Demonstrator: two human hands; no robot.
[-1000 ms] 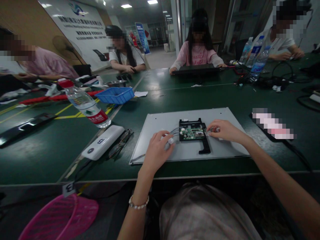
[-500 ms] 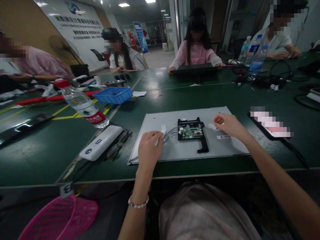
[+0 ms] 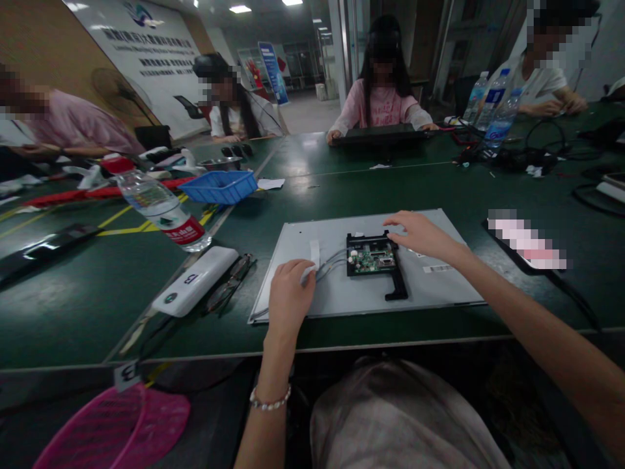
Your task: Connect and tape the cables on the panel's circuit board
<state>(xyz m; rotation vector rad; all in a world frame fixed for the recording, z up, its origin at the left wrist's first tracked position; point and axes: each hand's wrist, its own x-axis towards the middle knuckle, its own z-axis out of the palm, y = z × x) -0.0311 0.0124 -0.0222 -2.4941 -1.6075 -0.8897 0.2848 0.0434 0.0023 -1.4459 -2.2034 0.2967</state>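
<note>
A flat gray panel [image 3: 336, 296] is lying by the table's front edge [image 3: 390, 330], left hand [image 3: 290, 294] pinching white strip [image 3: 315, 253], right hand [image 3: 424, 234] loose.

On the left of the green bench [image 3: 312, 198] I see a red-capped water bottle [image 3: 159, 205], with a white power bank [image 3: 196, 281] just beside its foot and a pair of eyeglasses [image 3: 229, 284] alongside that. A blue plastic tray [image 3: 224, 190] sits behind the bottle, near a scrap of white paper [image 3: 271, 184]. Over on the right lies a phone [image 3: 527, 242], its screen blurred out; farther back, three plastic bottles [image 3: 497, 127] stand close together by tangled black cables [image 3: 508, 159]. Across the bench, a person in a pink top [image 3: 385, 104] sits behind a dark flat screen [image 3: 385, 137]. A pink slotted basket [image 3: 163, 417] shows below the near edge.
</note>
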